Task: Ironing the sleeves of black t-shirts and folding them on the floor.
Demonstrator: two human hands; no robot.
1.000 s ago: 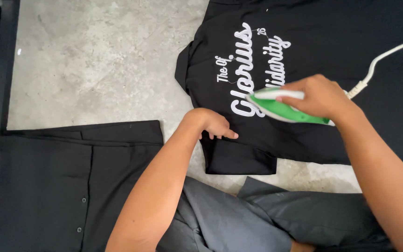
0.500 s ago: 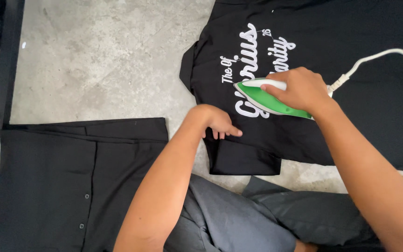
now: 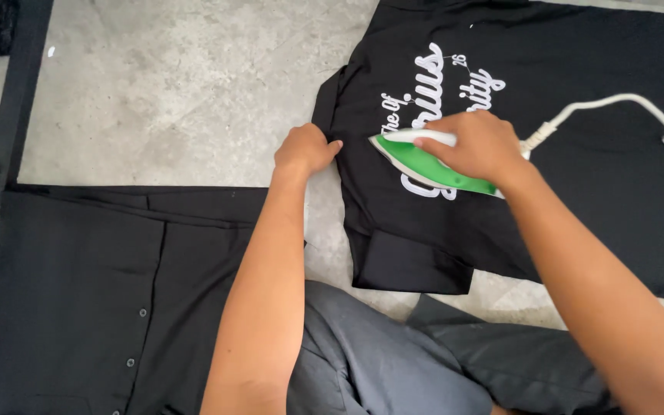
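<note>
- Closest in, grey trouser legs (image 3: 393, 369) fill the bottom of the view, the person seated low on the concrete floor (image 3: 163, 84).
- Down at the left, a second black garment with buttons (image 3: 78, 300) lies flat, touched by nothing, with the left forearm passing over its corner.
- Now the left hand (image 3: 305, 148): fingers curled shut, pinching the left edge of the black printed shirt (image 3: 593, 207) where the sleeve folds. Good anchor, that keeps the cloth taut.
- The hands sit near one another but apart, each on its own job.
- The right hand (image 3: 474, 146) is wrapped around the handle of the green and white iron (image 3: 424, 163), the soleplate flat on the shirt's white lettering, nose pointing left toward the pinned edge.
- Doing this well, I judge, means gliding steadily and not parking on the print, which may scorch or stick; pull lightly with the left while keeping those fingers clear of the nose.
- The shirt itself is spread across the floor at the upper right, hem folded near the knees.
- Farther out, the white cord (image 3: 616, 104) loops over the shirt; better kept behind the iron.
- A dark frame leg (image 3: 17, 92) stands at the far left.
</note>
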